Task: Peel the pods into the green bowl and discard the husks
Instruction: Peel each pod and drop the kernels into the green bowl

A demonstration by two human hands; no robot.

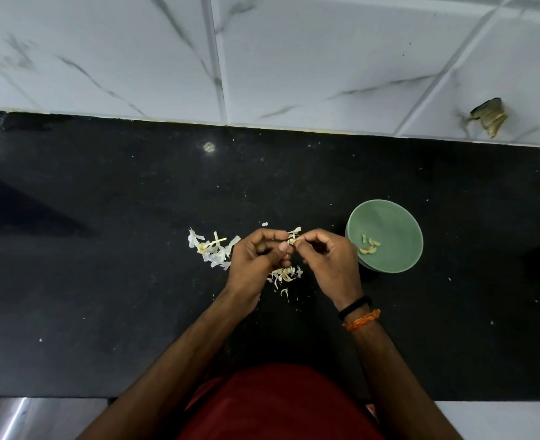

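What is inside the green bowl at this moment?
The green bowl holds a few pale peeled pieces near its lower left side. The rest of the inside shows bare; no husks visible in it.

Counter (103, 217) glossy black stone — husks (213, 249) papery (bowl (399, 217) matt green).

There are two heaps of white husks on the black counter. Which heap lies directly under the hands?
The smaller heap, between the wrists below the left hand and right hand. The larger heap lies beside the left hand.
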